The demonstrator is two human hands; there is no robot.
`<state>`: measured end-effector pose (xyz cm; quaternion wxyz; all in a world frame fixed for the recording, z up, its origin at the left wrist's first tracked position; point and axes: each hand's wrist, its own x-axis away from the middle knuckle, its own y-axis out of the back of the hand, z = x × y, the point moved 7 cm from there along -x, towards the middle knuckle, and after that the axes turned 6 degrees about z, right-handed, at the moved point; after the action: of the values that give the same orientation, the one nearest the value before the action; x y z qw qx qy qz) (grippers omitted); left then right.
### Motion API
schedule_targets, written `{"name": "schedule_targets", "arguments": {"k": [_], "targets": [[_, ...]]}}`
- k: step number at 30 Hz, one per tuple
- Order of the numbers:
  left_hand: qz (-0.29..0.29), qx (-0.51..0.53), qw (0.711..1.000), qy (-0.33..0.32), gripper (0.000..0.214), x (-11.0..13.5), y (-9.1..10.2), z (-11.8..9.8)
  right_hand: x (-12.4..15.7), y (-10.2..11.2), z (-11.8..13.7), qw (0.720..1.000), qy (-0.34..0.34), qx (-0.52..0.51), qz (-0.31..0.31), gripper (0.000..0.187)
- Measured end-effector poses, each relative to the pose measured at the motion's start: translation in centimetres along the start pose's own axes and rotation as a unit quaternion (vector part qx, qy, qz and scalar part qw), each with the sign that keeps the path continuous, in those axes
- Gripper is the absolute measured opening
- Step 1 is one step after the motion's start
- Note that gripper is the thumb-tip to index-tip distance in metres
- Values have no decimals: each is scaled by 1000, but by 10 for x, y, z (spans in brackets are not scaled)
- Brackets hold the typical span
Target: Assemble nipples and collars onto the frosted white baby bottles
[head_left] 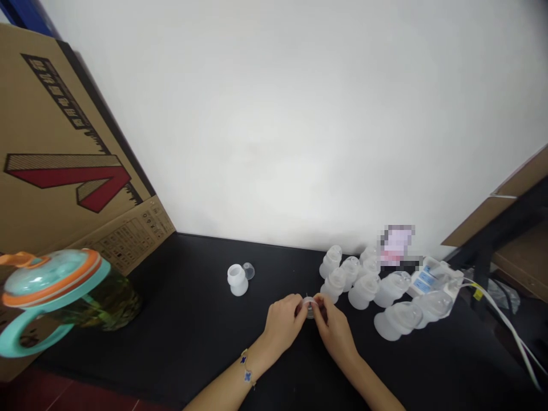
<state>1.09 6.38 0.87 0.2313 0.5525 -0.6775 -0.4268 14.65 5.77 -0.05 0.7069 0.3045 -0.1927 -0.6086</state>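
My left hand point(283, 323) and my right hand point(334, 328) meet at the middle of the black table point(180, 331). Both pinch one small clear plastic part point(309, 307) between their fingertips. It is too small to tell its exact shape. A bracelet with blue charms sits on my left wrist. Just right of my hands lies a cluster of several translucent white bottle-shaped pieces point(363, 288), some upright, some tipped over. A single white piece point(237, 279) with a small clear cap beside it stands apart, to the left of my hands.
A large cardboard box point(64, 165) leans against the white wall at the left. A teal and orange lidded jug point(60, 297) stands at the near left. White and blue packets point(428, 279) and white cables point(509, 328) lie at the right, below a brown shelf.
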Motion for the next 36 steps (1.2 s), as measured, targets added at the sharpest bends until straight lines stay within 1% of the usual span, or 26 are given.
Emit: {"name": "schedule_targets", "arguments": {"k": [9, 15, 21, 28, 33, 35, 36], "targets": [[-2, -6, 1000, -4, 31, 0, 1, 0, -1, -1, -2, 1000, -5, -17, 7, 22], [-8, 5, 1000, -10, 31, 1, 2, -2, 0, 2, 0, 998, -4, -66, 9, 22], [2, 46, 998, -33, 34, 2, 7, -8, 0, 4, -2, 997, -8, -75, -4, 21], [1, 101, 995, -17, 37, 4, 11, -8, -1, 5, 2, 993, 10, -113, -13, 16], [15, 204, 979, 4, 37, 1, 10, -5, -3, 3, -2, 980, -11, -200, -10, 20], [24, 257, 966, 15, 35, 0, 9, -3, -5, 1, -5, 963, -23, -268, -1, 26], [27, 281, 959, 19, 34, -1, 8, -2, -5, 0, -6, 950, -29, -310, 3, 31]]}}
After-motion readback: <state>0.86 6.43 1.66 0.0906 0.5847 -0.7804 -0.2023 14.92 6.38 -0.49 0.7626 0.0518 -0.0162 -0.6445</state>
